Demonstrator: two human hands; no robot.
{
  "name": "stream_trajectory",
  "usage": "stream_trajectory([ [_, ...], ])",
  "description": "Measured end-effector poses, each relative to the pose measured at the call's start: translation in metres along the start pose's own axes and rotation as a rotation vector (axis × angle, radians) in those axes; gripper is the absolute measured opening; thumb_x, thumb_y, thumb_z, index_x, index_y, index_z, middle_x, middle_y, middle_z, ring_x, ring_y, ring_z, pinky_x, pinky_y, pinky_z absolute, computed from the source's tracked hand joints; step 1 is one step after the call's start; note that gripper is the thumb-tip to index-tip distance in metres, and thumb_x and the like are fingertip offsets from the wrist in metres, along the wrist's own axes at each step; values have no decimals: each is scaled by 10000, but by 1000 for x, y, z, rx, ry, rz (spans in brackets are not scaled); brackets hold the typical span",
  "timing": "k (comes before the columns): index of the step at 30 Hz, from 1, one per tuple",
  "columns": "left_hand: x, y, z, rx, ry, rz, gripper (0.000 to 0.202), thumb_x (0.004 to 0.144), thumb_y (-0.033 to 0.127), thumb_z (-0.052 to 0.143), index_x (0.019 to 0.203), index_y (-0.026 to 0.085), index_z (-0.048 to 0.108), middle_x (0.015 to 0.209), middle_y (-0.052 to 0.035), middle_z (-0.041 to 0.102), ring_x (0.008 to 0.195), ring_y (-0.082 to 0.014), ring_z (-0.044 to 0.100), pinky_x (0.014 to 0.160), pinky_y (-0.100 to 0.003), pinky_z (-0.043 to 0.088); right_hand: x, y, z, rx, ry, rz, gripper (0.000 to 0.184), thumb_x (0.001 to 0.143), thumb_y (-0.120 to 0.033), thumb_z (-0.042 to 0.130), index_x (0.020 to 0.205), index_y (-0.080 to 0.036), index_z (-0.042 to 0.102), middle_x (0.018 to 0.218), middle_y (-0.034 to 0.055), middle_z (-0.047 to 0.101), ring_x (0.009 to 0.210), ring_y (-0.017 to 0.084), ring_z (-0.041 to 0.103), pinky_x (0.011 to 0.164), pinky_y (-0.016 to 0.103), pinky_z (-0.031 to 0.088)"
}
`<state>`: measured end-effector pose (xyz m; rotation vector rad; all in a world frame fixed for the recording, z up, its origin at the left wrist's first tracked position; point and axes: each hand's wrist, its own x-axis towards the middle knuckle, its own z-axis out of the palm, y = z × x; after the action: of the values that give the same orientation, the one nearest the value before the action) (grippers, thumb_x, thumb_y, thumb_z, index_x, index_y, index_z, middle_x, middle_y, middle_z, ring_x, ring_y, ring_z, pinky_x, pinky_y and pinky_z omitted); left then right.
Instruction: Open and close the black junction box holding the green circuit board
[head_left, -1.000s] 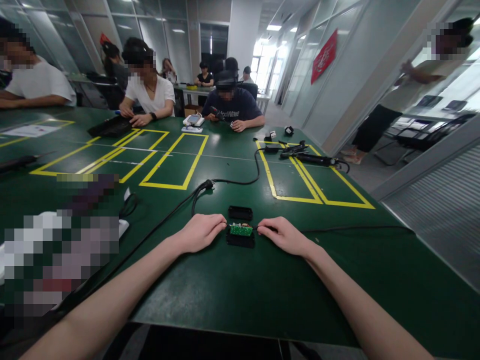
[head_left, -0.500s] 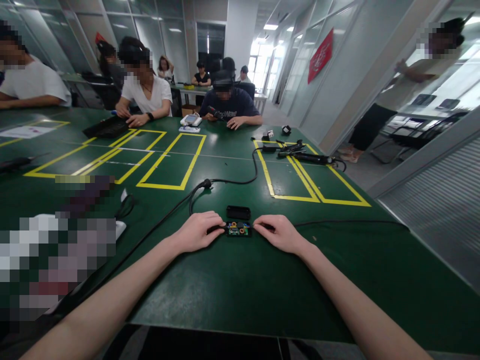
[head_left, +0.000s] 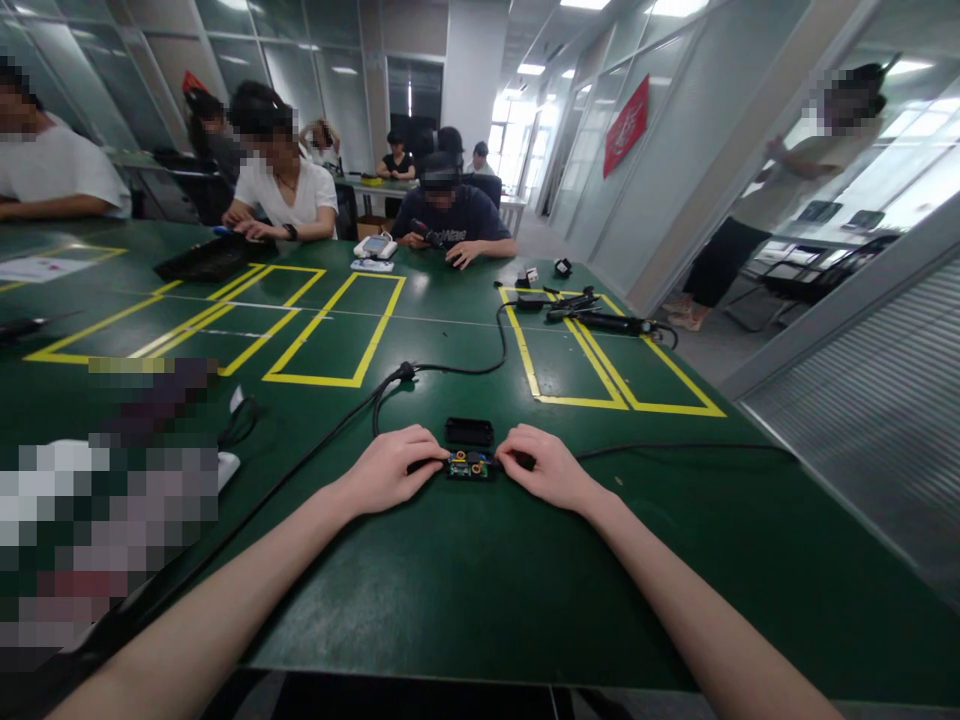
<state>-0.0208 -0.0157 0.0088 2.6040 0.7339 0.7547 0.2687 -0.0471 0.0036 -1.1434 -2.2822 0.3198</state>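
Observation:
An opened power adapter lies between my hands on the green table. Its circuit board, with copper-wound coils, faces up in a black half-shell. Just behind it lies the other black half of the casing, hollow side up. My left hand pinches at the adapter's left end, where a black cord disappears behind the hand. At the opposite end my right hand has thumb and fingers closed around the black cable that runs off to the right. The fingertips partly hide both cable ends.
A plug and its cord lie behind my left hand. Yellow tape outlines mark the table. Black cables and tools rest at the far right. A blurred-out area covers things at the left. Several people sit across the table.
The whole view has shifted slightly, so everything sits a little further left. Both hands stay at the two ends of the adapter.

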Motion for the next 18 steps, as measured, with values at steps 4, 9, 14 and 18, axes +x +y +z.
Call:
stream_trajectory([
  [4,1,1,1,6,-12,2,238,1043,235,517,1060,200,752,1016,-74,744,961,-200,678,860,-314,562,2,-1,3,0,35,2,189,946,-146,602,775,-220,637,773,11,632,759,182,607,704,305,476],
  [9,4,7,4,14,13,-16,234,1043,253,522,954,197,732,958,-58,737,924,-202,661,823,-307,541,4,-2,8,-34,55,17,187,950,-144,595,784,-218,636,780,13,641,755,188,607,714,324,468],
  [14,9,10,11,-16,71,-136,262,1003,252,568,764,196,658,816,-28,682,811,-185,632,758,-291,506,5,-4,10,-22,42,68,200,927,-119,611,753,-215,629,762,4,636,749,180,601,713,310,455],
  [18,10,8,15,-116,79,-222,228,952,265,634,736,194,656,809,-22,688,820,-191,633,747,-292,490,7,-2,11,18,18,112,199,915,-125,627,735,-210,638,710,-19,601,684,153,562,669,285,424],
])
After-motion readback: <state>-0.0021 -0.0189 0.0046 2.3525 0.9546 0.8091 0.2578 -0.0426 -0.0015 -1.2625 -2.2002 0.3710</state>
